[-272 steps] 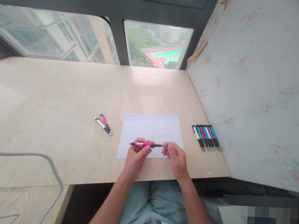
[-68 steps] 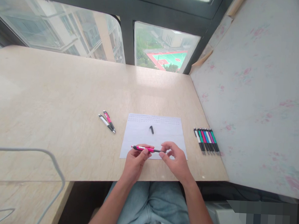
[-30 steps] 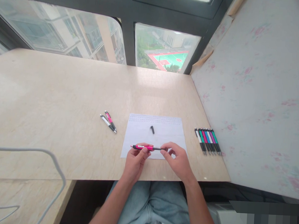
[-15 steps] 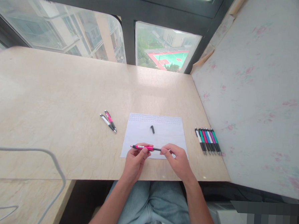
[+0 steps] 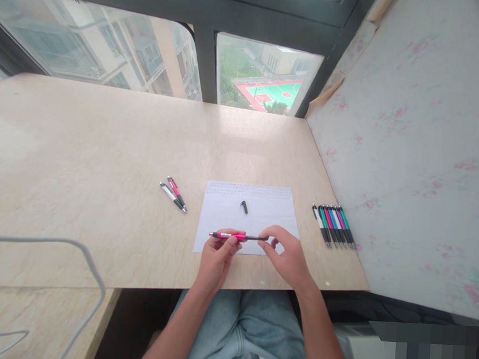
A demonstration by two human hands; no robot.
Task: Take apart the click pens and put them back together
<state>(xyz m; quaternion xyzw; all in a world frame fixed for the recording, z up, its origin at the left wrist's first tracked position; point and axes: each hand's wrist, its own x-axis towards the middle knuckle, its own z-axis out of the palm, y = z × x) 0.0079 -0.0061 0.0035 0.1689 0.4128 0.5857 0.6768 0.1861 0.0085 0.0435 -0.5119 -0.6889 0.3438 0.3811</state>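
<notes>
A pink and black pen [image 5: 232,236] is held level above the near edge of a white sheet of paper [image 5: 261,218]. My left hand [image 5: 218,256] pinches the pink barrel. My right hand [image 5: 287,257] pinches the black front end of the same pen with thumb and fingertips. A small black pen part [image 5: 244,206] lies on the paper beyond the pen.
Two pens [image 5: 173,194] lie side by side left of the paper. A row of several coloured pens [image 5: 333,224] lies at the right, by a papered wall panel [image 5: 405,156]. The beige table [image 5: 104,156] runs to a window. A white wire frame [image 5: 57,277] stands at the lower left.
The small black part came off the pen's tip and now lies on the paper. In the last second my right fingers shifted slightly at the pen's front end; my left hand stayed still.
</notes>
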